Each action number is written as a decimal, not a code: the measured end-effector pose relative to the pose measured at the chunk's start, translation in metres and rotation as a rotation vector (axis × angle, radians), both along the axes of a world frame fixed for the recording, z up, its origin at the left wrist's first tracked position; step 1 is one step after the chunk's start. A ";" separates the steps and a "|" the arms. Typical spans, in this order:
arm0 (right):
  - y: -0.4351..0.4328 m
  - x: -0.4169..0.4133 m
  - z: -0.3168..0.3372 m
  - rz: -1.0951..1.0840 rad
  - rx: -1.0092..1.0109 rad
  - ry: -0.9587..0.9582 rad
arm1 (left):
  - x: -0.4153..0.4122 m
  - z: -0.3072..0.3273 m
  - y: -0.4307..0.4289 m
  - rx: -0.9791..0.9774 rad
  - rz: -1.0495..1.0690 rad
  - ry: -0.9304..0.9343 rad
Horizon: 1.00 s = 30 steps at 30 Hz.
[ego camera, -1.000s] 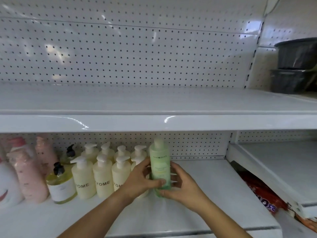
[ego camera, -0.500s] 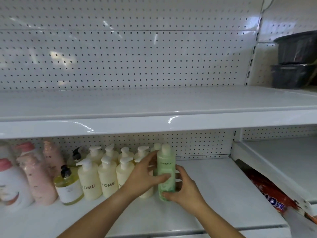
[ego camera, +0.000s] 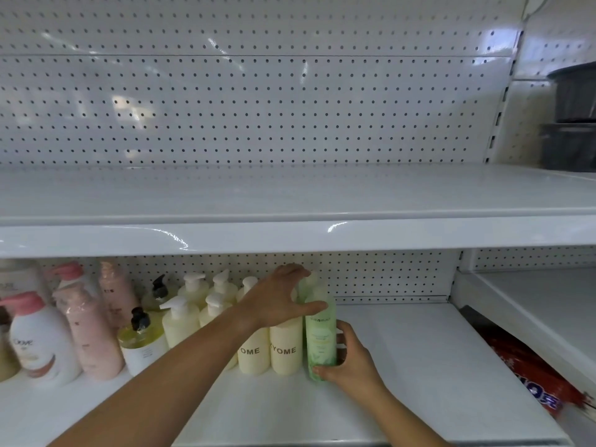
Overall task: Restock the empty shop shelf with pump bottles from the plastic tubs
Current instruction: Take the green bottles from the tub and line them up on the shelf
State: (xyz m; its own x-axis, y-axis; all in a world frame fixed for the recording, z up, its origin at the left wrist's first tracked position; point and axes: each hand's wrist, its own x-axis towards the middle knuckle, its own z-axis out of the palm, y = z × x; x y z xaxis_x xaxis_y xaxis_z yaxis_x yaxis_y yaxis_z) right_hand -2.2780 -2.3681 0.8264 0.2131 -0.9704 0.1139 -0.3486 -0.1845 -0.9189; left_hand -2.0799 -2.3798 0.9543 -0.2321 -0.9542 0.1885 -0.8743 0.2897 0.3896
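Note:
A pale green bottle point(ego camera: 319, 343) stands upright on the lower white shelf point(ego camera: 419, 366), right beside a row of cream pump bottles point(ego camera: 285, 350) marked "YOME". My right hand point(ego camera: 350, 359) wraps the green bottle's lower half from the right. My left hand point(ego camera: 277, 298) reaches over the cream bottles, its fingers spread, thumb pressing the green bottle's shoulder. Behind the green bottle a second pale green bottle top point(ego camera: 311, 280) shows under my fingertips.
Further left stand a yellow bottle with a black pump point(ego camera: 142, 343), pink bottles point(ego camera: 93, 330) and a white Dove bottle point(ego camera: 38, 343). The upper shelf point(ego camera: 290, 195) is bare. Dark tubs point(ego camera: 574, 124) sit upper right. A red packet point(ego camera: 532, 375) lies below right.
The green bottle has gone down and back onto the shelf beside the cream bottles. My left hand slid up to its top, my right hand down to its base.

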 end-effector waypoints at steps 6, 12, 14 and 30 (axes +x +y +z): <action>-0.007 0.005 -0.011 -0.016 0.014 -0.006 | 0.002 0.000 -0.003 -0.004 -0.021 -0.030; -0.015 0.010 -0.017 -0.010 0.012 -0.004 | 0.005 0.000 -0.011 0.027 -0.037 -0.066; -0.018 0.011 -0.020 -0.012 0.017 -0.011 | 0.004 -0.001 -0.012 0.039 -0.043 -0.088; -0.027 0.011 -0.032 0.031 0.043 -0.017 | 0.005 -0.011 -0.019 0.045 -0.061 -0.142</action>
State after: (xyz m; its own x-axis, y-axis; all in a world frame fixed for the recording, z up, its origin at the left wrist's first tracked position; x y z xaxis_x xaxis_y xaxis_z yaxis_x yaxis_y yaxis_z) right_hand -2.2668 -2.3953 0.7940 0.2413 -0.9674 0.0763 -0.3278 -0.1553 -0.9319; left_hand -2.0752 -2.3987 0.9434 -0.3108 -0.9444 0.1070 -0.9030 0.3285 0.2770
